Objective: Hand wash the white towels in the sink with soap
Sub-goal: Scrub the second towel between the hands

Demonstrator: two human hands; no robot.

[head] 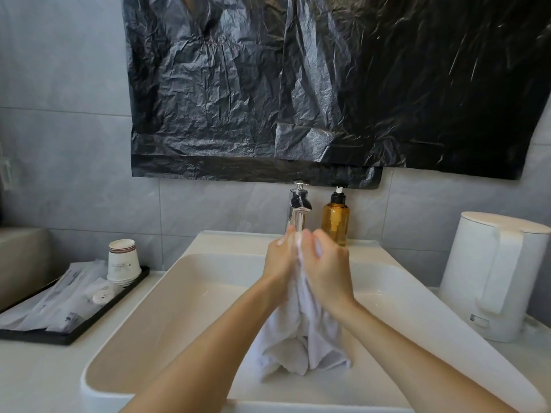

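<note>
A wet white towel [301, 338] hangs bunched between both my hands over the white sink [185, 293]. My left hand [280, 257] grips its upper part from the left, with soap foam on the fingers. My right hand [328, 263] grips the same bunch from the right, its fingers curled into the cloth. The towel's lower end drapes down to the basin floor. Behind my hands stand the chrome tap [298, 210] and an amber soap pump bottle [336, 219] on the sink's back ledge. No water stream is visible.
A black tray [71, 335] with wrapped toiletries and stacked paper cups [122, 262] sits on the counter at the left. A white electric kettle [492, 272] stands at the right. Black plastic sheeting [298, 84] covers the wall above the tap.
</note>
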